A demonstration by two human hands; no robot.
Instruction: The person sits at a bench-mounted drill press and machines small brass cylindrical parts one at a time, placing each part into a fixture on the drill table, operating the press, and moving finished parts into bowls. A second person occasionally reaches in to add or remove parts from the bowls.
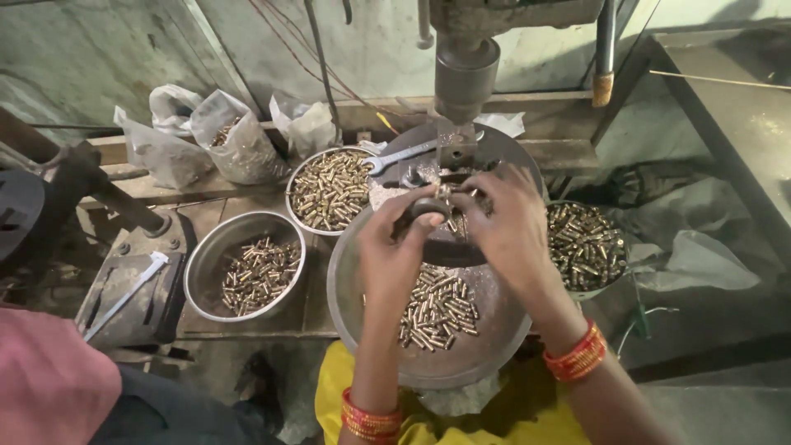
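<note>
At the far left, a pink sleeve of another person shows at the frame's edge. Behind, clear plastic bags lean against the wall on the wooden desk. Next comes a steel bowl holding a scatter of small brass parts. Beyond it stands a second bowl heaped with the same brass pieces, and a spanner lies just beside it on the drill table.

In the middle, a large steel pan carries a pile of brass pieces. Above it the left hand pinches a small dark round knob, fingers closed on it. The right hand meets it, fingertips curled at the fixture under the drill spindle; what it grips I cannot tell. Both wrists wear red-orange bangles.

At the right, another bowl sits filled with brass pieces, touching the right forearm's side.
</note>
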